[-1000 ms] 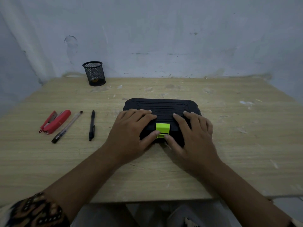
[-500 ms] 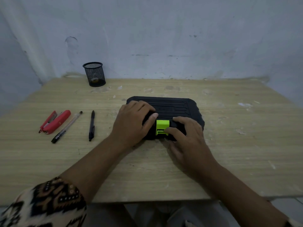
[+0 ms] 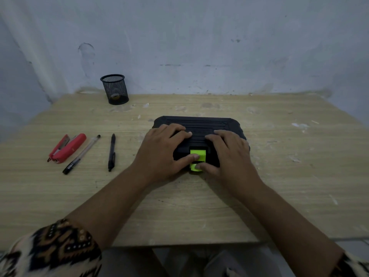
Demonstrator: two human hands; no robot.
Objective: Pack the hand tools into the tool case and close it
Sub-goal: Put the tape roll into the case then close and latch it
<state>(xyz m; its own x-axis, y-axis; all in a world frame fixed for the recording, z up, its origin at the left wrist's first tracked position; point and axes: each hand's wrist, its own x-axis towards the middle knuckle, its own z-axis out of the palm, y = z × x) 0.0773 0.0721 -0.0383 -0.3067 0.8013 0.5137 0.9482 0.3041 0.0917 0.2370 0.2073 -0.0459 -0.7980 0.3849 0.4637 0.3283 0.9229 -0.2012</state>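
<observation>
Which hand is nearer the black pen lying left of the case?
Left. The left hand rests on the case's left half, beside the black pen; the right hand is across the green latch.

The black tool case (image 3: 199, 124) lies closed on the wooden table (image 3: 279, 176); the left hand (image 3: 161, 154) and right hand (image 3: 229, 154) rest flat on its lid, both thumbs on the green latch (image 3: 197, 154); a red stapler (image 3: 67, 147), two pens and a mesh cup (image 3: 115, 89) sit to the left.
</observation>
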